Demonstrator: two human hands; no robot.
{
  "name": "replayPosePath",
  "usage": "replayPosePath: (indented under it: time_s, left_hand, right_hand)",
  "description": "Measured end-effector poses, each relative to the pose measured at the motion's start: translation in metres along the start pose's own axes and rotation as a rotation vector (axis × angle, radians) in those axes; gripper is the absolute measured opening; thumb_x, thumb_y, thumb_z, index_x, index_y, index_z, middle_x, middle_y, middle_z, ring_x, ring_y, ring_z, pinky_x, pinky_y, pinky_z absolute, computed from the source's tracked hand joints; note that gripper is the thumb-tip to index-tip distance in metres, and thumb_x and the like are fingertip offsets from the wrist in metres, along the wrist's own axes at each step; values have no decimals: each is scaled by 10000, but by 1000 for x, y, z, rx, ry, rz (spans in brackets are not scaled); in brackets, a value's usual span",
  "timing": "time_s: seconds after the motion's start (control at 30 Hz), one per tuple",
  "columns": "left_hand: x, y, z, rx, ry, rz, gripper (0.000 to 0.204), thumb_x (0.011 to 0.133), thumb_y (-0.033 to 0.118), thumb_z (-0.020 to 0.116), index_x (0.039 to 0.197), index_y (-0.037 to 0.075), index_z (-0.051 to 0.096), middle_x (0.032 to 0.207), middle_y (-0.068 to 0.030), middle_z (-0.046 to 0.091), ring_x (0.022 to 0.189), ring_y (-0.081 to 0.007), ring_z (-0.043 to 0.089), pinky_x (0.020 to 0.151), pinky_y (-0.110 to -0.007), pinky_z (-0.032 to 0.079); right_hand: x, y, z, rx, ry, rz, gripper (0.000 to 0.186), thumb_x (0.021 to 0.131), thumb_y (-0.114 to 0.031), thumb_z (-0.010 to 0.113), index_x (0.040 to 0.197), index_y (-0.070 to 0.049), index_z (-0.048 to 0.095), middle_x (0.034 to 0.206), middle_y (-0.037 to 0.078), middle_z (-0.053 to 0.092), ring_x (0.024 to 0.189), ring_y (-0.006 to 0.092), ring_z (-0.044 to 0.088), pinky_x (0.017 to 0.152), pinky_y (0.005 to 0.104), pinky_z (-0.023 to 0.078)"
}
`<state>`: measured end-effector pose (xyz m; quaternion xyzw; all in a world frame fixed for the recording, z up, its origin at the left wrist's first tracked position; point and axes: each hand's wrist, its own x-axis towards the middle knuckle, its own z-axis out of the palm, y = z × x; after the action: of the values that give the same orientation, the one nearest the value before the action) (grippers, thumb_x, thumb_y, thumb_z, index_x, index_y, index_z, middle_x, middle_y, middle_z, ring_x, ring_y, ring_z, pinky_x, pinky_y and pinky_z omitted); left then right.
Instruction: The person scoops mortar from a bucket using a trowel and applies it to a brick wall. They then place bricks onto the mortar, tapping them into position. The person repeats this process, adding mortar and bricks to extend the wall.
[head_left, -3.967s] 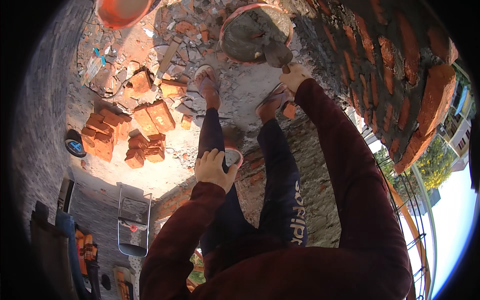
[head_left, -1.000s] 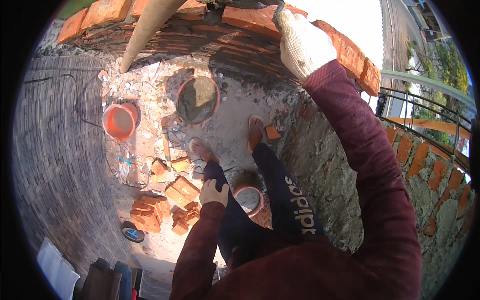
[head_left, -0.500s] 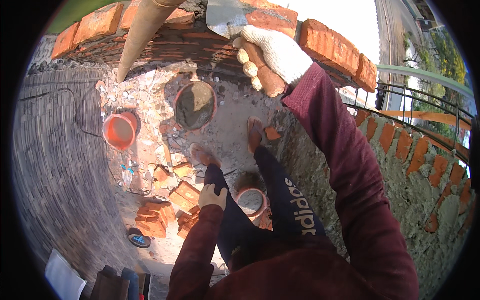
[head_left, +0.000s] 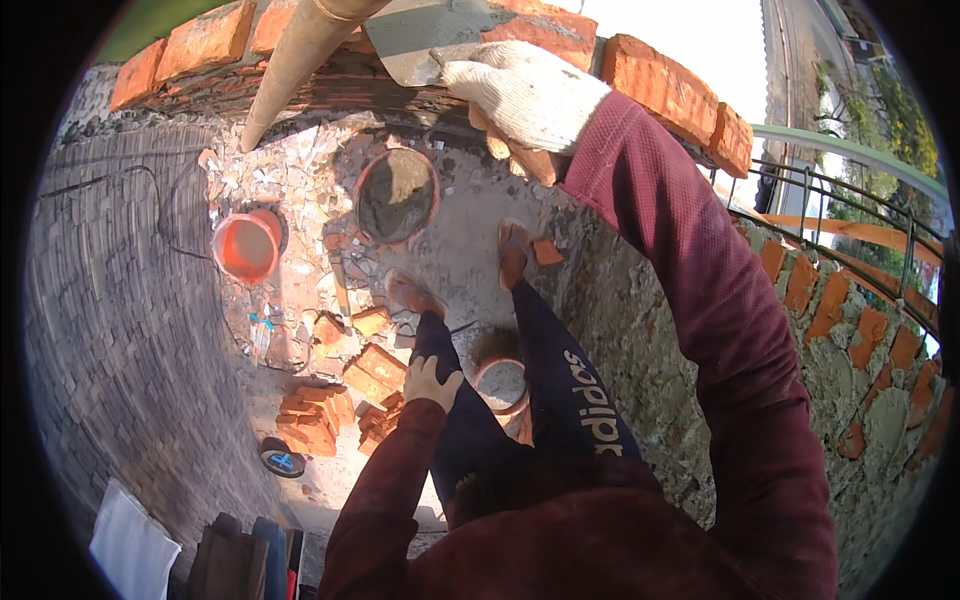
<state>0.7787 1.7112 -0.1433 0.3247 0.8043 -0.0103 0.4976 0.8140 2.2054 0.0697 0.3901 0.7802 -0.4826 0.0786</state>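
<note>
My right hand wears a white knitted glove and grips a trowel by its wooden handle; the grey mortar-smeared blade lies over the top of the brick wall, among orange bricks. Just left of the blade a long tan pole slants downward. Down on my thigh rests my left hand, in a pale glove with fingers spread, holding nothing. Below the wall, a round tub of grey mortar stands on the rubble-strewn floor beside my feet.
An orange bucket is at left; a second round container sits below me. Brick piles, rubble and a black-and-blue round object lie on the floor. Rebar and a rough brick wall flank my right.
Since four seconds ago my right hand has risen from the mortar tub to the wall top. In the last second it has moved left with the trowel, its blade now flatter across the bricks.
</note>
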Motion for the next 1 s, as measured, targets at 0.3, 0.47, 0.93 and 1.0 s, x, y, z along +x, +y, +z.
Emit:
replayPosePath:
  time_s: [0.3, 0.47, 0.93, 1.0]
  left_hand:
    - [-34, -17, 11, -281, 1, 38, 759, 834, 469, 771, 1396, -1, 576, 1492, -287, 477, 1409, -437, 427, 1172, -487, 364]
    - [-72, -60, -21, -520, -73, -75, 710, 919, 374, 720, 1437, -66, 514, 1392, -243, 581, 1284, -332, 558, 1096, -396, 431]
    - [-159, -95, -69, -757, 84, -205, 616, 969, 320, 699, 1357, -127, 530, 1185, -120, 671, 1078, -174, 635, 934, -290, 492]
    - [-171, -95, -73, -610, 120, -222, 519, 1000, 300, 630, 1355, -74, 572, 1244, -123, 649, 1149, -210, 597, 1014, -349, 455]
  right_hand:
    - [-38, 22, 11, 488, -8, 262, 400, 1028, -357, 483, 1105, 3, 642, 869, 153, 674, 675, 283, 683, 643, 455, 560]
    - [-17, 39, 35, 1256, 143, 353, 315, 1029, -361, 526, 986, -55, 588, 752, 86, 599, 571, 242, 591, 493, 448, 491]
    - [-9, 70, 58, -86, 169, 94, 466, 1033, -375, 489, 1275, -14, 656, 1193, 262, 696, 1097, 407, 681, 960, 464, 520]
    - [-48, 66, 21, -27, 202, 190, 468, 1030, -378, 481, 1255, -10, 664, 1226, 279, 681, 1142, 423, 658, 1001, 457, 503]
